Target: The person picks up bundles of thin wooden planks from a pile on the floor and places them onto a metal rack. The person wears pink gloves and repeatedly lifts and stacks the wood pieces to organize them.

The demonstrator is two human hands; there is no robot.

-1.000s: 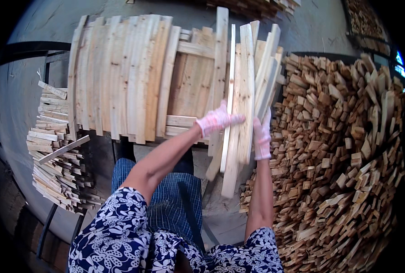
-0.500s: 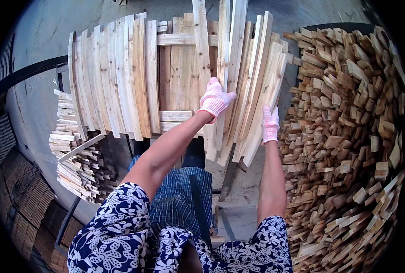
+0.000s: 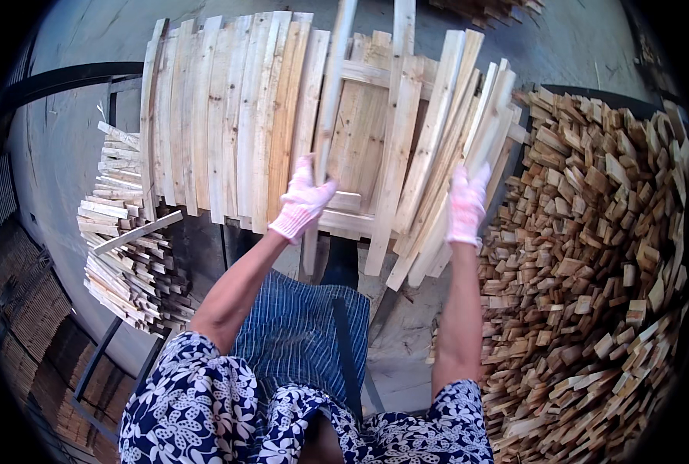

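My left hand (image 3: 304,203), in a pinkish-white knitted glove, grips a long narrow wooden slat (image 3: 333,89) between thumb and fingers. The slat lies beside the right end of a row of side-by-side slats (image 3: 224,116), and its far end runs out of the picture. My right hand (image 3: 468,206), gloved alike, is closed around the edge of a slat (image 3: 490,120) at the right of a loose, slanting bunch; its fingers are slightly blurred. Between the hands, another long slat (image 3: 397,155) lies over wider boards (image 3: 353,127) and crosspieces.
A tall pile of short wood pieces (image 3: 584,255) fills the right side. Stacked sticks (image 3: 120,232) stand at the left below a dark metal bar (image 3: 73,77). More wood (image 3: 491,8) lies at the far edge. A blue checked cloth (image 3: 290,332) covers my lap.
My left hand has moved left with a slat, bringing it near the left row. My right hand has shifted a little farther up the right-hand bunch. The view has shifted slightly.
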